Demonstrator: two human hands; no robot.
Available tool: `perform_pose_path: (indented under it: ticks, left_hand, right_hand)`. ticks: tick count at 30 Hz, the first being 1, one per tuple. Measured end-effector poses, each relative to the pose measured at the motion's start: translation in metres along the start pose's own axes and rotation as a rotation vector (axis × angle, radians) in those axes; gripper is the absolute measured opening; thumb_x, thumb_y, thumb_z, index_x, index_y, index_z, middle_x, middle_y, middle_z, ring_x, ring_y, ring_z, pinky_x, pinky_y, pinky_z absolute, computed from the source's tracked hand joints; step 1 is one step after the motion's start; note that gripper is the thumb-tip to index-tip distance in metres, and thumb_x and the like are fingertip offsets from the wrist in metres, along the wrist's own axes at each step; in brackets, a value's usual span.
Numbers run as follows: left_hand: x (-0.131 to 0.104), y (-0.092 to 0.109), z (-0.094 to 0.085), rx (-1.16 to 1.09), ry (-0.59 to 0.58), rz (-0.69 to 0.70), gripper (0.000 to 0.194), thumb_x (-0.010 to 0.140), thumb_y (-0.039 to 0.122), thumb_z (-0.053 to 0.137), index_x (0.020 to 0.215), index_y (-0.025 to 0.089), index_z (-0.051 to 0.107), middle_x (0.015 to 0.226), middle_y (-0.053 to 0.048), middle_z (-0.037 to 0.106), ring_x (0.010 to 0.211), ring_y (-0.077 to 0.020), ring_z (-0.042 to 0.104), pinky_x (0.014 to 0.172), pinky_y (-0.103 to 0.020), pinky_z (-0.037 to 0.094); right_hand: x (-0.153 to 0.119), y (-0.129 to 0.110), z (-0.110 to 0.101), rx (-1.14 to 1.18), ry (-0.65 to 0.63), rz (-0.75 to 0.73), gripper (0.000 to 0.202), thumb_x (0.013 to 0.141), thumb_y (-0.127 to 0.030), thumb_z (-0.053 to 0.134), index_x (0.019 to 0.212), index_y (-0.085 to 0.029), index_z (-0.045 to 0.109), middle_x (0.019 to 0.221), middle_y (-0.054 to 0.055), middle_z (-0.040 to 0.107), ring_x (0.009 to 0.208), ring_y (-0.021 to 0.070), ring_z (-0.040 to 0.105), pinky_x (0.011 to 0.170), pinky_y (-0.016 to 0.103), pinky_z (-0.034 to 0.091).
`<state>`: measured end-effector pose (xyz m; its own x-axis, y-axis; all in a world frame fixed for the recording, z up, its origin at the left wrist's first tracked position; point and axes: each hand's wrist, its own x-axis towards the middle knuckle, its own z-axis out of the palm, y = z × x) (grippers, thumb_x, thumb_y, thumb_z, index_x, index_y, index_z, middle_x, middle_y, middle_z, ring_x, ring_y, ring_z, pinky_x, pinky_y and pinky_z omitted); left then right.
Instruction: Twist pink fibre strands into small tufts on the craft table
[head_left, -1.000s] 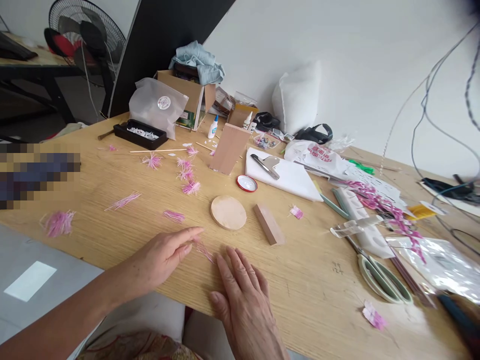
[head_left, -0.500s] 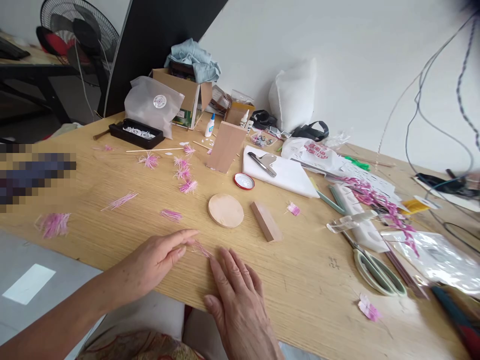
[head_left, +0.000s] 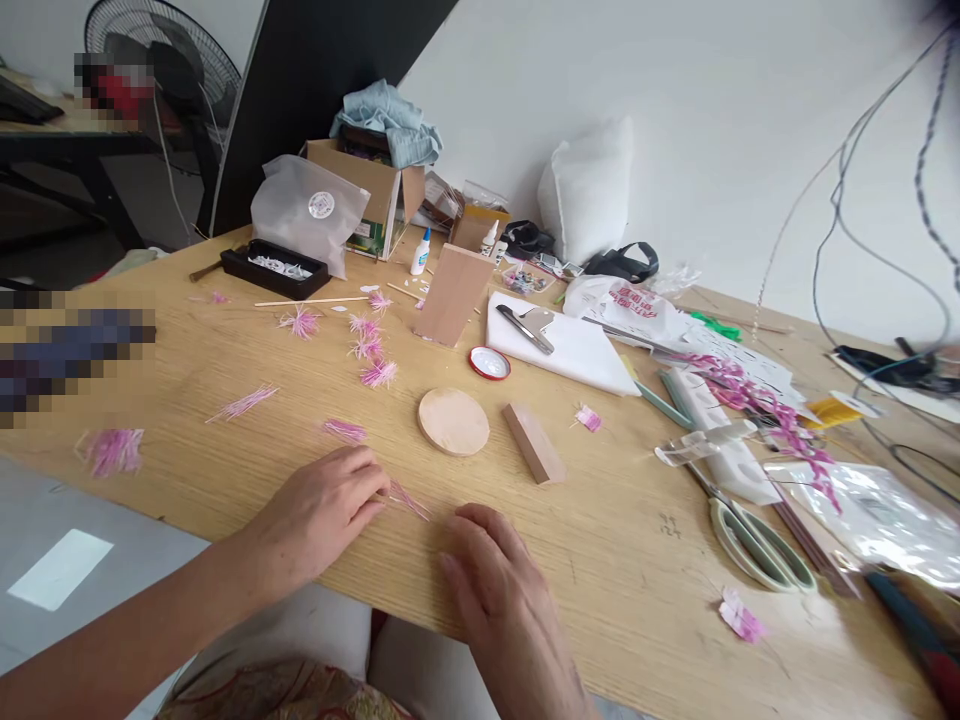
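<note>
Left hand point(head_left: 319, 515) is pinching one end of a thin pink fringe strip point(head_left: 409, 500), fingertips closed on it w/ the rest lying flat on the wooden table point(head_left: 615, 560), prob so the strands don't tangle. Right hand point(head_left: 499, 590) is just beside it, fingers curled, palm down, holding nothing afaict. Round wood disc point(head_left: 453, 421) and a small wood block point(head_left: 533, 443) sit just past the strip. More pink tufts point(head_left: 367, 348) further back, scissors point(head_left: 757, 548) off to the right.
</note>
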<state>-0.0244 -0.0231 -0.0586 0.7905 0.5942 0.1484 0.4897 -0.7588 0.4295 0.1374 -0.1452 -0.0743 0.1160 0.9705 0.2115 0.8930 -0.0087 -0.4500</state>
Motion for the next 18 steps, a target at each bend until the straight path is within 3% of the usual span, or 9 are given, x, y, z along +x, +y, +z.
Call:
perform_pose_path:
  ticks: [6, 18]
  left_hand:
    - [0.004, 0.003, 0.003, -0.019, -0.061, -0.044, 0.017, 0.079, 0.003, 0.047, 0.074, 0.018, 0.053, 0.079, -0.001, 0.056, 0.077, -0.017, 0.054, 0.068, -0.029, 0.043]
    - [0.003, 0.005, 0.006, 0.017, -0.05, -0.055, 0.017, 0.079, 0.003, 0.045, 0.073, 0.017, 0.052, 0.078, -0.001, 0.055, 0.075, -0.0176, 0.053, 0.067, -0.03, 0.041]
  right_hand:
    - [0.0, 0.0, 0.005, 0.007, 0.037, -0.035, 0.023, 0.082, -0.011, 0.042, 0.098, -0.018, 0.057, 0.101, 0.008, 0.059, 0.091, 0.02, 0.057, 0.077, 0.036, 0.05]
    - [0.002, -0.004, 0.012, -0.018, 0.136, -0.123, 0.022, 0.081, -0.011, 0.044, 0.096, -0.017, 0.058, 0.097, 0.009, 0.061, 0.086, 0.0214, 0.056, 0.072, 0.037, 0.048]
